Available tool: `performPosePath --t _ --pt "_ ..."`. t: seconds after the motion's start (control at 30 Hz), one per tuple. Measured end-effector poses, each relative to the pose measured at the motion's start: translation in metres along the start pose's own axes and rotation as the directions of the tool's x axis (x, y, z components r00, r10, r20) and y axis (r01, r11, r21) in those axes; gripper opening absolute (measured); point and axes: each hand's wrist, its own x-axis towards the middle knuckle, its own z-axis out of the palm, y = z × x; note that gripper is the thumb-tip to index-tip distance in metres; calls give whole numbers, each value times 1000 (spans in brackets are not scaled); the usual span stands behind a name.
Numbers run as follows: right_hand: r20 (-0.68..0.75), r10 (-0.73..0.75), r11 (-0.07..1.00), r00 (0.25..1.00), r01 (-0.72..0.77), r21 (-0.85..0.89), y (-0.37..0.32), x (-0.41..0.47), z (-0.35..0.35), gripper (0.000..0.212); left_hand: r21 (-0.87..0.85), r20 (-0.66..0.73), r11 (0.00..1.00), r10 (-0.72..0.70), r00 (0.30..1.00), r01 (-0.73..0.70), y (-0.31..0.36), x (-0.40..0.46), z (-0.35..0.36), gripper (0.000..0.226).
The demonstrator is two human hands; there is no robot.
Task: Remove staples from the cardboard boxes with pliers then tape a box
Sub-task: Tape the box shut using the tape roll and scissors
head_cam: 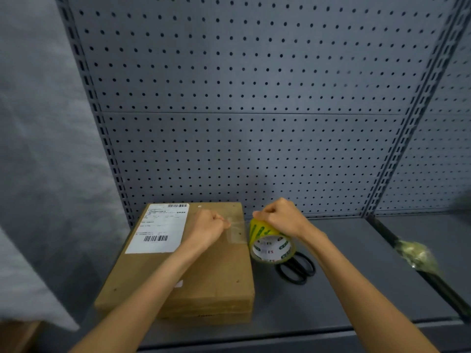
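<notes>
Clear adhesive tape strip [235, 231] spans from the flat brown cardboard box [204, 263] top to the yellow-printed tape roll [270, 247] just beside the box's right edge. Film is thin and will likely cling or wrinkle; hold it by the free end. Left hand [207, 226] pinches that end against the box; right hand [281, 216] grips the roll's rim from above, fingers curled

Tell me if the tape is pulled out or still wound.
Pulled out: a clear strip spans from the roll to the left hand.
</notes>
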Motion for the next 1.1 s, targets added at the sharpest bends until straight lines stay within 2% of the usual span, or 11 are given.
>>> performPosePath --t 0.17,0.33,0.5,0.57,0.63,0.67,0.8,0.87,0.97,1.1 --pt "78 18 1000 997 -18 -10 4 9 3 55 111 -45 993 -19 999 24 -3 3 4 29" --pt "92 9 998 996 -3 -71 7 11 6 55 253 -111 967 -8 994 36 -8 6 10 18" --pt "95 13 999 995 -10 -31 10 12 11 55 414 -170 910 71 983 6 -11 4 14 9" --pt "98 20 1000 995 -20 -4 12 11 13 56 426 -190 905 109 976 -18 -12 2 14 6" --pt "103 28 999 994 -31 27 13 10 14 56 411 -199 911 125 972 -33 -12 2 13 27" --pt "102 29 999 994 -33 39 14 10 14 56 413 -205 910 131 970 -36 -11 2 12 30" --pt "100 41 997 994 -47 58 14 9 14 56 443 -241 896 159 957 -37 -7 2 12 14" --pt "102 44 997 994 -50 57 13 8 15 55 403 -260 914 162 952 -46 -12 4 12 19" --pt "89 48 997 995 -53 53 12 8 15 55 355 -181 931 157 971 -85 -16 3 7 21" --pt "75 58 996 996 -62 58 13 8 15 55 331 -19 934 147 989 -132 -17 -6 2 34"
